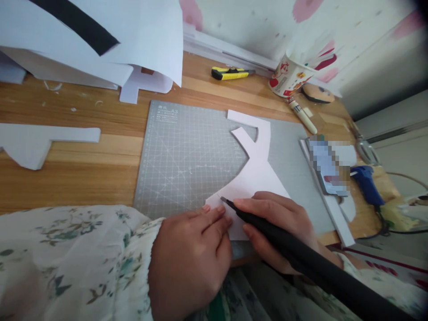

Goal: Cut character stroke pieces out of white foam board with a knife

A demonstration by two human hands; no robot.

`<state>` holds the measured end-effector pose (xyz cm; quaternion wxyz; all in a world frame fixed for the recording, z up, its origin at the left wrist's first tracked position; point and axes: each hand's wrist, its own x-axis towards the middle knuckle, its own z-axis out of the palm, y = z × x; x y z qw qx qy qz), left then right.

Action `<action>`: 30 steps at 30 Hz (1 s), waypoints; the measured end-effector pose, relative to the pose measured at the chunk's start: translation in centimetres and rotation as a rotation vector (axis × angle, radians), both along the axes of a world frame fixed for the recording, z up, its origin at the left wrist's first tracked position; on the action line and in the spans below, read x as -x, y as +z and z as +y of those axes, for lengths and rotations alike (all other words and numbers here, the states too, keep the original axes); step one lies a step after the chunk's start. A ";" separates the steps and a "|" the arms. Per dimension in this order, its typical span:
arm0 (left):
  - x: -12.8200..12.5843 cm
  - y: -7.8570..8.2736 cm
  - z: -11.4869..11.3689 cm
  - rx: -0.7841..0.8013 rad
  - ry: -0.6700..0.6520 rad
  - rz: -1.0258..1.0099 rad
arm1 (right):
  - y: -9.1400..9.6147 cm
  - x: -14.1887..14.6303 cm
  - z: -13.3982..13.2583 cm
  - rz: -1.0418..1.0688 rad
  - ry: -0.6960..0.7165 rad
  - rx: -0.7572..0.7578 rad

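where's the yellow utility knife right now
In the head view, the yellow utility knife lies at upper centre on the wooden table, just beyond the grey cutting mat's far edge, left of the paper cup.

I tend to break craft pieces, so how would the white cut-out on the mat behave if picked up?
The white cut-out is probably fairly stiff, since it lies flat and its edges show some thickness. It is likely light, being only a thin sheet. Its narrow prongs might bend or snap if it were lifted by them.
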<state>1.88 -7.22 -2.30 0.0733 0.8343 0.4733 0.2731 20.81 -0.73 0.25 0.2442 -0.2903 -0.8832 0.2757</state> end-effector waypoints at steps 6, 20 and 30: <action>0.0 -0.1 0.2 -0.060 -0.054 0.037 | 0.1 -0.7 -0.2 -0.023 0.004 0.039; 0.3 0.1 0.1 -0.054 -0.049 0.112 | 0.1 -2.2 -0.8 -0.075 0.029 0.044; 0.5 -0.1 0.0 -0.037 -0.083 0.075 | -0.5 -2.5 -1.3 0.135 -0.223 0.101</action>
